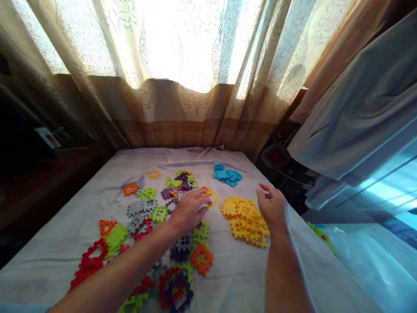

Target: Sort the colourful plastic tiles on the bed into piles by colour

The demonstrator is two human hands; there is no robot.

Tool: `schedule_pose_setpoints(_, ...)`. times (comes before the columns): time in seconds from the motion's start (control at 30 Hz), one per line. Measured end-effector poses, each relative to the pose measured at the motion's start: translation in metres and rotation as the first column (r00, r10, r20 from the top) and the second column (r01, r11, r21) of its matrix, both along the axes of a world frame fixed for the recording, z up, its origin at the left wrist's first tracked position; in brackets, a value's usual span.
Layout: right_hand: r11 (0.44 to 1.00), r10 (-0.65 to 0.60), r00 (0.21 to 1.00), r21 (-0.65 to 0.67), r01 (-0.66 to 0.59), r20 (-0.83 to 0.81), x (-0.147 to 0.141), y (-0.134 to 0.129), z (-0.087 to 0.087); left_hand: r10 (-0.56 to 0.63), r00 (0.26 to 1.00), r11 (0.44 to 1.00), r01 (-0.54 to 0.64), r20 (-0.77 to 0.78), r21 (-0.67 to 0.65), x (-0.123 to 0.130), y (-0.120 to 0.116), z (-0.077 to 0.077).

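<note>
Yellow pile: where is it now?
Head view, right of centre: the yellow pile lies between left hand and right hand, nearer the camera than the blue pile.

Legible text, labels or numbers: none. Small white card-like item (48, 138), beyond the left edge of the cloth-covered surface (234, 278): face bears a mark, too dim and small to read. Interlocking plastic tiles (249, 217) on the surface: no readable characters.

Patterned curtains (192, 108) behind, pale cloth (355, 104) at right, dark furniture (22, 191) at left.
</note>
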State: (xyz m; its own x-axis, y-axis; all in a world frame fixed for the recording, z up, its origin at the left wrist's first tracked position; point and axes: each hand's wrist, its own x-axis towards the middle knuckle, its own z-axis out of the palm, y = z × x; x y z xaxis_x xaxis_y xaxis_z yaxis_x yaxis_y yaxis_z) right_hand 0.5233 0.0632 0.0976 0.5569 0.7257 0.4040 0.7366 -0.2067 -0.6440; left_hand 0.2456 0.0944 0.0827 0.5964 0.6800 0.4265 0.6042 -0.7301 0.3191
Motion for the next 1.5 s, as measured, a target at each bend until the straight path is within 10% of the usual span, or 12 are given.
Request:
schedule_pose_setpoints(0.17, 0.998, -0.035, 0.999, 0.043, 0.036, -0.027, -0.007, -0.004, 0.006, -0.041, 0.998, 0.992, 0.046, 0.045, -0.119, 0.059, -0.033, -0.026)
schedule_pose_setpoints(0.4, 1.0, 0.01, 0.999, 0.016, -0.01, -0.045, -0.015, -0.004, 0.01, 0.018, 0.999, 0.976, -0.027, -0.044, -0.218, 0.073, -0.041, -0.044)
schedule_pose_setpoints(0.6, 0.965, 0.243, 0.959, -0.133, -0.225, 0.146, -0.051, -0.014, -0.003, 0.068, 0.997, 0.994, -0.07, -0.025, -0.089, 0.02, -0.05, -0.035)
schedule_pose_setpoints(0.8, 0.779, 0.622, 0.637, -0.444, -0.443, 0.455, -0.086, -0.047, -0.033, 0.186, 0.979, 0.968, -0.198, 0.089, 0.154, -0.058, -0.075, -0.032)
schedule_pose_setpoints(1.1, 0.761, 0.607, 0.663, -0.562, -0.324, 0.438, -0.043, -0.031, -0.039, 0.338, 0.939, 0.889, -0.341, 0.067, 0.304, -0.123, -0.122, -0.053)
schedule_pose_setpoints(1.5, 0.831, 0.463, 0.749, -0.527, -0.179, 0.475, -0.006, 0.019, -0.044, 0.448, 0.888, 0.833, -0.457, 0.103, 0.313, -0.146, -0.12, -0.072)
